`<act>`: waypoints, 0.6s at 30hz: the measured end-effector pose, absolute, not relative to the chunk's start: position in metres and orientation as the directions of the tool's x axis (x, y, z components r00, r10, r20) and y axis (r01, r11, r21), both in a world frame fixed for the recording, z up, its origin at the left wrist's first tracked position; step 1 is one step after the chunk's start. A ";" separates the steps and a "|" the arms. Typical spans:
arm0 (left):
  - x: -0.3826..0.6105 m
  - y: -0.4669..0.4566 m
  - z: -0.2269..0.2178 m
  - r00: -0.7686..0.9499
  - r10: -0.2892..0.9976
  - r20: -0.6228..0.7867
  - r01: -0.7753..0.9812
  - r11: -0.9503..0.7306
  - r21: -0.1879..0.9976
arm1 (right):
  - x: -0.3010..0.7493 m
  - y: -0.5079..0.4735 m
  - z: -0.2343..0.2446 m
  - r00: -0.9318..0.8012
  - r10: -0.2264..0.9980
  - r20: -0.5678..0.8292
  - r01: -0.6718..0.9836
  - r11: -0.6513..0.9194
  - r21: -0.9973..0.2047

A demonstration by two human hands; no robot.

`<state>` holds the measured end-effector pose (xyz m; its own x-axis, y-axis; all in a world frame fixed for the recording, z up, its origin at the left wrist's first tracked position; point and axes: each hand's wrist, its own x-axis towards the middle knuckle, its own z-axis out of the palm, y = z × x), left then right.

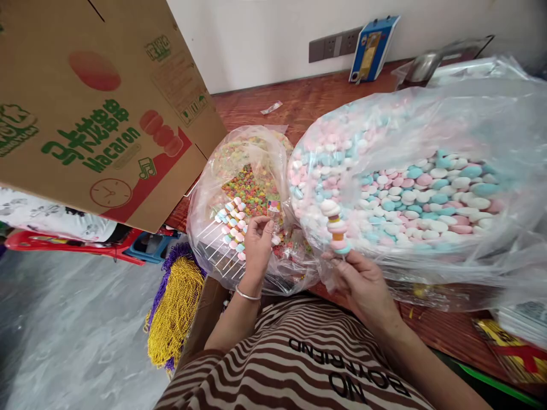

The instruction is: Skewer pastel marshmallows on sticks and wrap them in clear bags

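My right hand (361, 279) pinches the lower end of a candy skewer (336, 226) and holds it upright. Pastel pink, white and blue candies alternate on it with orange-brown rings. My left hand (258, 242) has thumb and fingers closed on a small clear wrapper (274, 207) with a colourful printed label. Below and left of that hand, several finished candy skewers (231, 228) lie in a row, white sticks towards me. They rest on an open plastic bag of small coloured ring candies (248, 185). Right of it bulges a large clear bag of pastel candies (419, 196).
A tall cardboard box (141, 74) stands at the left. Against the wall sits a blue box-shaped device (374, 48) near the sockets (331, 46). Gold and purple bead strings (177, 313) hang below the red-brown table (256, 105). A metal bowl (423, 65) is at the back right.
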<state>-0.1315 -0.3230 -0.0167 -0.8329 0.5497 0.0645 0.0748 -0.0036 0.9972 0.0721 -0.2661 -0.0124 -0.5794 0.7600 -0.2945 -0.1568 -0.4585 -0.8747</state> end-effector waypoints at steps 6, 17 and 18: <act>-0.162 -0.311 -0.032 -0.620 0.742 0.255 0.750 0.465 0.470 | 0.053 -0.252 0.007 -0.537 0.828 -0.161 -0.297 -0.364 -0.883; -0.183 -0.299 -0.039 -0.691 0.719 0.072 0.404 0.302 0.864 | 0.015 -0.218 0.008 -0.645 0.746 -0.167 -0.064 -0.270 -0.961; -0.182 -0.304 -0.034 -0.649 0.759 0.044 0.357 0.253 0.899 | 0.010 -0.213 0.010 -0.648 0.749 -0.137 -0.049 -0.221 -0.974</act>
